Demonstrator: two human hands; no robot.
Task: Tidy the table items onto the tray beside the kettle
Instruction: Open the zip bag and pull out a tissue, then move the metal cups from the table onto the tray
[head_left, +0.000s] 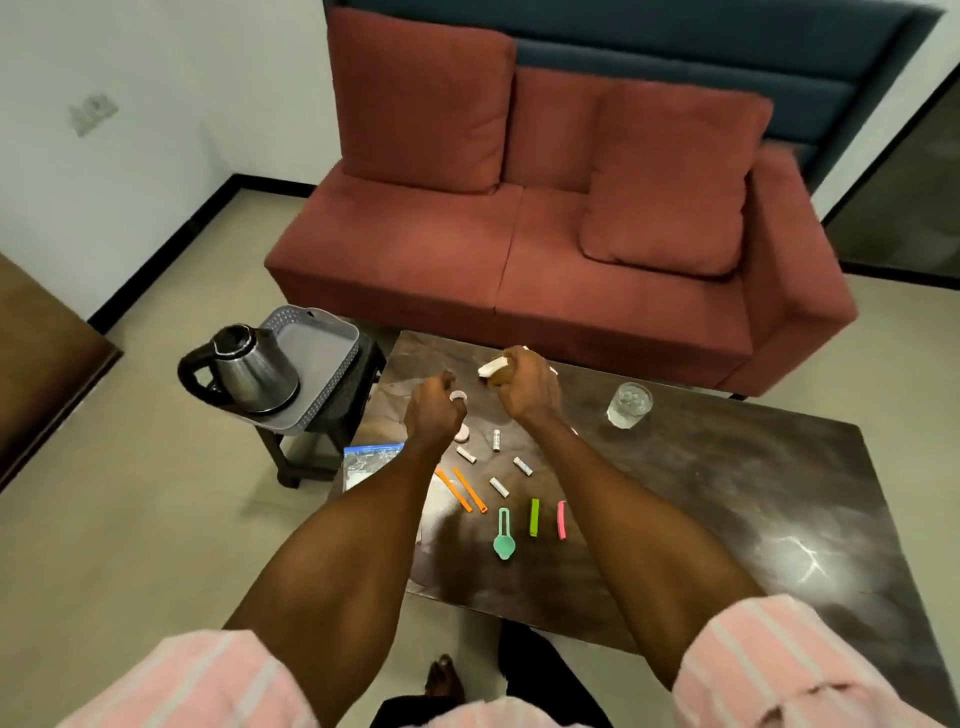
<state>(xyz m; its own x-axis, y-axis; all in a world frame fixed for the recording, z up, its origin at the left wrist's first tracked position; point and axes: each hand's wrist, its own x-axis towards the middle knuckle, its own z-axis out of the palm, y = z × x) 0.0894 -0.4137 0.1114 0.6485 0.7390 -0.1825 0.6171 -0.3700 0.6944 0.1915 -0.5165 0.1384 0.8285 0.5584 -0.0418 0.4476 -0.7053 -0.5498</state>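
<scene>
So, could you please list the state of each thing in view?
Kettle: upright on the tray, lid open.
Tray: on the side stool, otherwise bare.
Glass: upright on the table.
Left hand: pinching a small pale cap.
Right hand: gripping a brown cup-like item.
Green scoop: lying flat.

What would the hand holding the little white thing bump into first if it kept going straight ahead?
The left hand, pinching a small white ring-like thing, points up and away across the dark table. Nothing on the table seems to lie ahead; past its far edge comes the red sofa. Depth is hard to judge here.
</scene>
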